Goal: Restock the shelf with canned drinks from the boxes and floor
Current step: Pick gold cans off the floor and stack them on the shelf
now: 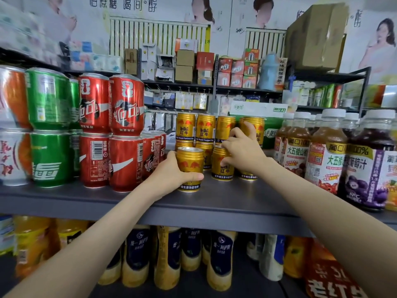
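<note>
Shelf (225,203) carries red cola cans (126,104) at left and juice bottles (326,155) at right, flanking stacked gold cans (205,130), four in the upper tier. Left hand (171,171) clamps the front can (190,162) at the shelf edge. Right hand (242,153) lies curled against the stack; grip indeterminate.

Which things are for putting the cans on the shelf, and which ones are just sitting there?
For the job: left hand gripping the front gold can; right hand holding the next gold can; stacked gold cans behind; grey shelf.
Just sitting there: red cans, green cans, juice bottles, small boxes up high.
</note>
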### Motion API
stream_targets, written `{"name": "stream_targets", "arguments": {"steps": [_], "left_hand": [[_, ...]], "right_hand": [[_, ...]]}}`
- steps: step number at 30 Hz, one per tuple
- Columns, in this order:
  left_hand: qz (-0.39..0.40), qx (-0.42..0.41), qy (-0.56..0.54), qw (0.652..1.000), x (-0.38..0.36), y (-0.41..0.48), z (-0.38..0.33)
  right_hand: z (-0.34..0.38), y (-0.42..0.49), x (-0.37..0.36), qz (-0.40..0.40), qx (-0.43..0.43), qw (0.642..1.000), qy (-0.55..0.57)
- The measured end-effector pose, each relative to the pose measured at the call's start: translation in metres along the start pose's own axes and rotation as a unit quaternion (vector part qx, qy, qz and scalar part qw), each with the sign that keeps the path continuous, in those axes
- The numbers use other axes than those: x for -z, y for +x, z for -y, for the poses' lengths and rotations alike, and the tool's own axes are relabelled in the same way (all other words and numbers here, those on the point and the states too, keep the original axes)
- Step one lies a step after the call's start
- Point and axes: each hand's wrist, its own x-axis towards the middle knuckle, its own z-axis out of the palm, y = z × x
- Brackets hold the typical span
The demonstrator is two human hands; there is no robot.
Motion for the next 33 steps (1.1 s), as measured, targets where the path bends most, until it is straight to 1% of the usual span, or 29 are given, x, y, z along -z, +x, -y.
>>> {"name": "stream_targets", "arguments": {"steps": [3, 6, 10, 13, 15, 16, 17, 18, 19, 20, 21, 22, 25, 26, 28, 30, 31, 33], "left_hand": [[-0.005, -0.007, 0.013, 1.000, 0.000, 0.002, 0.001], [-0.002, -0.010, 0.012, 1.000, 0.001, 0.002, 0.001], [-0.011, -0.014, 0.032, 0.999, -0.001, 0.001, 0.001], [-0.009, -0.010, 0.031, 0.999, -0.002, 0.001, 0.002], [-0.013, -0.006, 0.035, 0.999, -0.001, 0.001, 0.001], [-0.019, -0.006, 0.034, 0.999, 0.000, 0.000, 0.000], [-0.029, -0.008, 0.031, 0.999, -0.001, 0.000, -0.001], [-0.039, -0.011, 0.031, 0.999, -0.001, 0.000, -0.002], [-0.049, -0.015, 0.031, 0.998, -0.003, -0.001, -0.005], [-0.055, -0.018, 0.034, 0.998, -0.006, -0.002, -0.007], [-0.060, -0.026, 0.038, 0.997, -0.009, -0.003, -0.009], [-0.061, -0.037, 0.045, 0.996, -0.013, -0.003, -0.011], [-0.035, -0.062, 0.061, 0.996, -0.022, -0.002, -0.014], [-0.009, -0.062, 0.065, 0.996, -0.021, 0.000, -0.015], [0.069, -0.056, 0.078, 0.993, -0.016, 0.002, -0.014], [0.130, -0.059, 0.148, 0.979, -0.008, 0.000, -0.011], [0.142, -0.062, 0.200, 0.967, -0.005, -0.001, -0.007], [0.135, -0.067, 0.274, 0.950, 0.002, -0.004, 0.001]], "right_hand": [[-0.001, 0.008, -0.005, 0.018, 0.012, 0.999, -0.033], [0.002, 0.013, -0.010, 0.043, 0.005, 0.996, -0.074], [0.004, 0.012, -0.018, 0.032, -0.018, 0.996, -0.087], [0.002, 0.003, -0.023, 0.021, -0.027, 0.999, -0.043], [0.003, -0.004, -0.021, 0.002, -0.033, 0.999, 0.038], [0.005, -0.008, -0.016, -0.011, -0.044, 0.994, 0.104], [0.008, -0.011, -0.009, -0.020, -0.060, 0.976, 0.207], [0.012, -0.014, -0.001, -0.013, -0.084, 0.936, 0.341], [0.018, -0.019, 0.007, 0.011, -0.104, 0.875, 0.473], [0.023, -0.023, 0.013, 0.045, -0.117, 0.813, 0.568], [0.029, -0.026, 0.015, 0.075, -0.120, 0.776, 0.615], [0.034, -0.028, 0.015, 0.094, -0.118, 0.761, 0.631], [0.041, -0.030, 0.012, 0.088, -0.116, 0.746, 0.650], [0.039, -0.031, 0.013, 0.084, -0.121, 0.746, 0.649], [0.033, -0.033, 0.014, 0.085, -0.127, 0.755, 0.637], [0.025, -0.036, 0.014, 0.088, -0.136, 0.766, 0.621], [0.023, -0.038, 0.013, 0.083, -0.139, 0.774, 0.613], [0.023, -0.041, 0.011, 0.062, -0.125, 0.781, 0.609]]}}
